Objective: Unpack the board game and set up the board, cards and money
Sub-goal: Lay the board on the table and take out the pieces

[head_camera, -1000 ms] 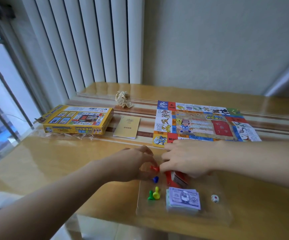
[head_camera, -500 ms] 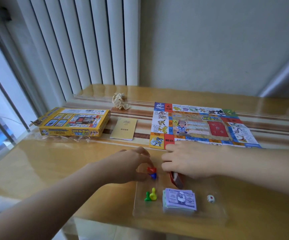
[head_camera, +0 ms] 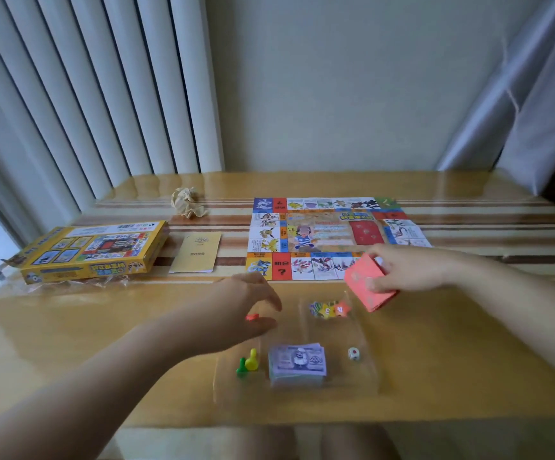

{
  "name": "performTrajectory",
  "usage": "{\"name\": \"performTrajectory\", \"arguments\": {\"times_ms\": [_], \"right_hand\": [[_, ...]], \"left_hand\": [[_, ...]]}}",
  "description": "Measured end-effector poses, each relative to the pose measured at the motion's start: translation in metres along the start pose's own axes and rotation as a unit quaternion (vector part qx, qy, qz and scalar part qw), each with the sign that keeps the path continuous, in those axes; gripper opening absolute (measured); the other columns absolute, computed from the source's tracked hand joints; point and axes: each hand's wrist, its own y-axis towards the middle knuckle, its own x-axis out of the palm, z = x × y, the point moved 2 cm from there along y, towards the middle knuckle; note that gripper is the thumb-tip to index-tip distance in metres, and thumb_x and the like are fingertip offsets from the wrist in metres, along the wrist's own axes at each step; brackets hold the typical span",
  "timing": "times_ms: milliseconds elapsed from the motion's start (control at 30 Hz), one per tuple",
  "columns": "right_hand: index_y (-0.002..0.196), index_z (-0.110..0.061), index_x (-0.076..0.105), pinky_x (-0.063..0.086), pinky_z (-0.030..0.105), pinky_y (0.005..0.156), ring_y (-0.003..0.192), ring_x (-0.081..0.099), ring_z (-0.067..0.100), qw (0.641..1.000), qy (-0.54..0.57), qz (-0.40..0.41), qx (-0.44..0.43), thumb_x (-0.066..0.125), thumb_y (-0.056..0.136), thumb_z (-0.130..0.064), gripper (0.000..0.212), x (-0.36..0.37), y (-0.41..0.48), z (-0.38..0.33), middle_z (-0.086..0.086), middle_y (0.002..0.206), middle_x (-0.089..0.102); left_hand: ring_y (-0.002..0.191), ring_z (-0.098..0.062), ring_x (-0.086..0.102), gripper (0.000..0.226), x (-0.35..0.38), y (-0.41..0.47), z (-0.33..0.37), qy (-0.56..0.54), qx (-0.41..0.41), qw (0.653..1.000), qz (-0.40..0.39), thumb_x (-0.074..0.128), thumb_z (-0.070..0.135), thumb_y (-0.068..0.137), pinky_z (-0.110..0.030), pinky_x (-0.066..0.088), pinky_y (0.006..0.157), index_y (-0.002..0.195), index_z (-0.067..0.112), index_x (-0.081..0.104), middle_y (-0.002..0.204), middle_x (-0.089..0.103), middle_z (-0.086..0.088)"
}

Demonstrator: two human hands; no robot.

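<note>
At the far left of the table [head_camera: 70, 343] the yellow game box [head_camera: 93, 250] lies closed on crumpled clear wrap, so you appear to be finished with it. Next to it lies a yellow leaflet [head_camera: 198, 252], with a ball of crumpled paper [head_camera: 188, 202] behind.

Your left hand [head_camera: 246, 313] hangs over the far left corner of the clear tray [head_camera: 362, 376], fingers arched and spread. The red pawn [head_camera: 252, 317] shows in the gap between finger and thumb. The blur does not let you tell whether it is pinched or only lies under the hand.

Nearer you in the tray, the green pawn [head_camera: 241, 366] and yellow pawn [head_camera: 253, 360] stand touching. Just right of them is the stack of money [head_camera: 297, 363], unsorted. Small star tokens [head_camera: 329, 308] sit at the tray's far side and a die [head_camera: 353, 354] at its right.

Beyond the tray the board [head_camera: 332, 237] lies unfolded and flat, so that part looks done.

Your right hand [head_camera: 409, 270] grips the red card deck [head_camera: 369, 283], thumb on the near face and fingers curled over the far edge. The deck is tilted, clear of the table, and sits between the board's near edge and the tray.

By my reading you are about midway: the cards need a place, probably the red panel on the board, then the money and the pawns.
</note>
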Motion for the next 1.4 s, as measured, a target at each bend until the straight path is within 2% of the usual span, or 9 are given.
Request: {"name": "performTrajectory", "arguments": {"times_ms": [133,200,300,400,533,633,733,967,1400], "right_hand": [[0.123,-0.019,0.042,0.04,0.019,0.05,0.059,0.05,0.011,0.989,0.126,-0.056,0.052,0.06,0.092,-0.025,0.036,0.022,-0.006,0.025,0.001,0.078,0.056],[0.122,-0.017,0.042,0.039,0.019,0.048,0.054,0.05,0.011,0.989,0.119,-0.054,0.068,0.058,0.092,-0.025,0.035,0.033,-0.006,0.034,0.005,0.076,0.059],[0.123,-0.018,0.045,0.048,0.027,0.069,0.077,0.061,0.014,0.995,0.052,-0.03,0.085,0.06,0.089,-0.037,0.042,0.041,-0.006,0.038,0.006,0.104,0.066],[0.135,-0.024,0.04,0.045,0.031,0.093,0.115,0.052,0.016,0.995,-0.028,0.039,0.088,0.065,0.084,-0.044,0.06,0.033,-0.013,0.029,-0.001,0.134,0.044],[0.118,-0.033,0.055,0.043,0.033,0.093,0.11,0.05,0.012,0.989,-0.022,0.139,-0.043,0.063,0.085,-0.043,0.036,0.016,-0.029,-0.012,-0.009,0.12,0.046],[0.104,-0.029,0.067,0.042,0.022,0.087,0.091,0.05,0.0,0.973,-0.008,0.084,-0.213,0.062,0.088,-0.03,0.016,0.02,-0.045,-0.059,-0.017,0.092,0.054],[0.116,-0.027,0.063,0.045,0.028,0.085,0.094,0.053,0.007,0.945,-0.069,0.021,-0.319,0.056,0.093,-0.022,0.025,0.032,-0.053,-0.093,-0.008,0.104,0.057],[0.137,-0.032,0.043,0.046,0.034,0.07,0.092,0.05,0.02,0.895,-0.266,-0.043,-0.355,0.049,0.093,-0.007,0.051,0.042,-0.039,-0.126,0.002,0.114,0.05],[0.134,-0.027,0.041,0.045,0.038,0.067,0.092,0.055,0.033,0.816,-0.434,-0.071,-0.376,0.051,0.091,-0.008,0.049,0.051,-0.019,-0.148,0.011,0.109,0.048]], "left_hand": [[0.091,0.003,0.051,0.032,0.006,0.001,0.019,-0.002,0.02,0.998,-0.058,0.059,0.047,0.088,-0.015,0.043,0.08,0.117,0.035,0.059,0.105,0.054,0.022],[0.094,0.003,0.049,0.04,0.01,0.0,0.022,0.004,0.023,0.996,-0.088,0.059,0.05,0.087,-0.016,0.042,0.083,0.123,0.034,0.056,0.115,0.057,0.02],[0.096,0.003,0.046,0.045,0.014,-0.002,0.024,0.016,0.024,0.994,-0.106,0.059,0.048,0.087,-0.013,0.036,0.081,0.129,0.033,0.052,0.121,0.056,0.018],[0.103,0.0,0.047,0.047,0.015,-0.004,0.024,0.018,0.018,0.994,-0.104,0.059,0.048,0.087,-0.016,0.037,0.088,0.13,0.033,0.05,0.123,0.055,0.017],[0.105,-0.001,0.046,0.048,0.013,-0.005,0.026,0.027,0.024,0.995,-0.091,0.061,0.047,0.085,-0.016,0.034,0.088,0.129,0.035,0.048,0.124,0.053,0.019],[0.103,-0.001,0.046,0.041,0.005,-0.01,0.022,0.034,0.022,0.996,-0.074,0.062,0.046,0.085,-0.017,0.037,0.09,0.123,0.036,0.05,0.121,0.051,0.02],[0.103,0.0,0.049,0.029,-0.005,-0.018,0.009,0.029,0.004,0.997,-0.065,0.061,0.043,0.087,-0.021,0.042,0.092,0.115,0.039,0.055,0.118,0.051,0.019],[0.108,-0.002,0.045,0.035,0.001,-0.034,-0.014,0.016,-0.019,0.998,-0.063,0.066,0.036,0.085,-0.019,0.036,0.095,0.118,0.039,0.056,0.121,0.049,0.017],[0.115,-0.012,0.041,0.043,0.012,-0.034,-0.022,0.046,-0.013,0.998,-0.049,0.066,0.036,0.084,-0.026,0.035,0.099,0.125,0.034,0.053,0.125,0.049,0.01]]}}
